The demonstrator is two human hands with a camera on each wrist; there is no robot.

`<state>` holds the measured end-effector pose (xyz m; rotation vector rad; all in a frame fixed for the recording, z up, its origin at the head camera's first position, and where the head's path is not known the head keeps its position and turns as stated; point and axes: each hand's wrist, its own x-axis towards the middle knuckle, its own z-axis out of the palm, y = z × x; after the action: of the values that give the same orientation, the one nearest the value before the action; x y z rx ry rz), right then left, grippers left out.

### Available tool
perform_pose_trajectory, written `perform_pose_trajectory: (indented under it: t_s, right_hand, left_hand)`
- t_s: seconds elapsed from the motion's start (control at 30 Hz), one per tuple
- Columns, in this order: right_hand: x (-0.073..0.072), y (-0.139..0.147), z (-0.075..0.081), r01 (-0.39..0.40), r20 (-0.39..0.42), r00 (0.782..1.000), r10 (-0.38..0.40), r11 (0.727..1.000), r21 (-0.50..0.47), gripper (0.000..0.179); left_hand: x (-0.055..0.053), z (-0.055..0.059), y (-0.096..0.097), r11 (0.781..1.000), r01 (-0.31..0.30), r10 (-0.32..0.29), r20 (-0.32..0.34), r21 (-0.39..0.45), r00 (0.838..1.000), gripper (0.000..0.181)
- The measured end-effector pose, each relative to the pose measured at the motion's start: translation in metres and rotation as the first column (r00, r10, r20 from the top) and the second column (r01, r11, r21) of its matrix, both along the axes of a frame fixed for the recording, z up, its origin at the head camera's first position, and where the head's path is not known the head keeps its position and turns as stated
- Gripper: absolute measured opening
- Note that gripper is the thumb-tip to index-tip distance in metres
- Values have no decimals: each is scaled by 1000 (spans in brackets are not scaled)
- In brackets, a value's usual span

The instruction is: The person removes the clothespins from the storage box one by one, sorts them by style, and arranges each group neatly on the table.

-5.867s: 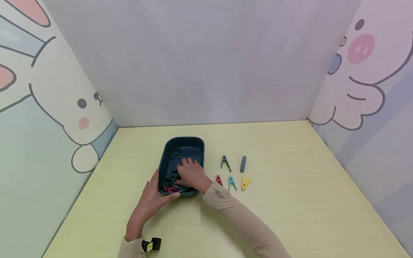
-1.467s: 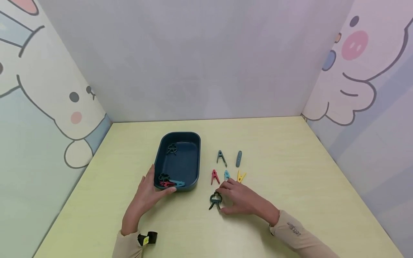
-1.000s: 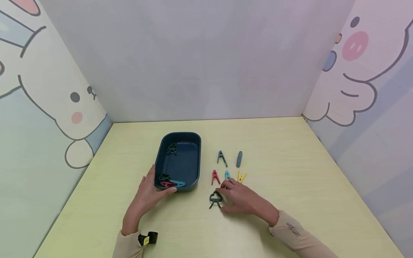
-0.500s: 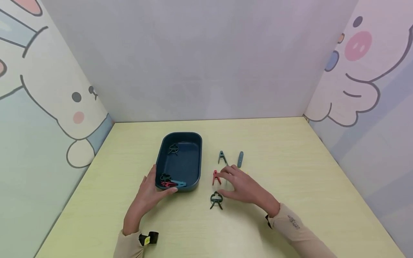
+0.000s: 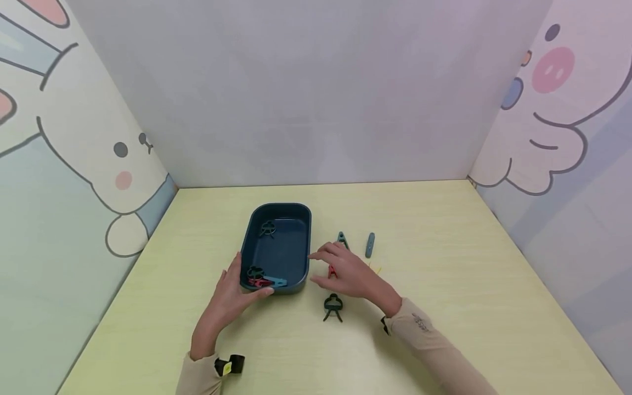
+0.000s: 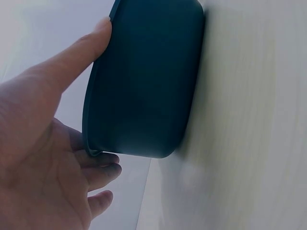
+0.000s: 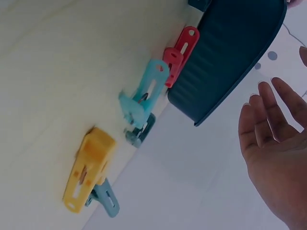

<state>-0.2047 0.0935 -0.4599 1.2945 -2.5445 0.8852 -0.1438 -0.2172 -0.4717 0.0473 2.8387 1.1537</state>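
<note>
My left hand (image 5: 227,304) rests on the near-left corner of a dark blue bin (image 5: 283,249), thumb on its front rim and fingers along its side. In the left wrist view the thumb is straight against the rim. My right hand (image 5: 348,274) hovers right of the bin, fingers spread, holding nothing. Below it a dark green round-jawed clip (image 5: 333,306) lies on the table. Inside the bin are two similar green clips, one at the far left (image 5: 268,228), one near left (image 5: 255,271), plus a red clip (image 5: 259,282) and a blue clip (image 5: 276,281).
Beside the bin lie a red clip (image 7: 181,52), a light blue clip (image 7: 146,96) and a yellow clip (image 7: 91,167). Farther back are a grey-green A-shaped clip (image 5: 342,238) and a grey-blue clip (image 5: 370,245). My right hand partly covers this group in the head view.
My right hand took a green clip out of the bin, set it on the table and let go. It has since moved left toward the bin. My left hand stays on the bin.
</note>
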Motion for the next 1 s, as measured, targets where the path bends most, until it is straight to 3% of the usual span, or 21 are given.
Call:
perform_pose_trajectory:
  t_s: [0.23,0.53,0.73,1.0]
  right_hand:
    - [-7,-28,2,-15,59,998,15,1000,3,47]
    - [-15,-61,5,-57,67,996,56,998,5,47]
    - [-22,-83,9,-71,135,989,60,995,77,51]
    - [-29,-105,7,-77,224,974,32,977,197,53]
  left_hand:
    - [1,-2,1,1000,8,-8,-22,4,1000,121]
    - [0,-1,1,1000,16,-17,-33,-9,999,120]
    - [1,2,0,1000,19,-19,-10,-18,1000,120]
    - [1,1,-1,999,31,-31,-32,-14,999,118]
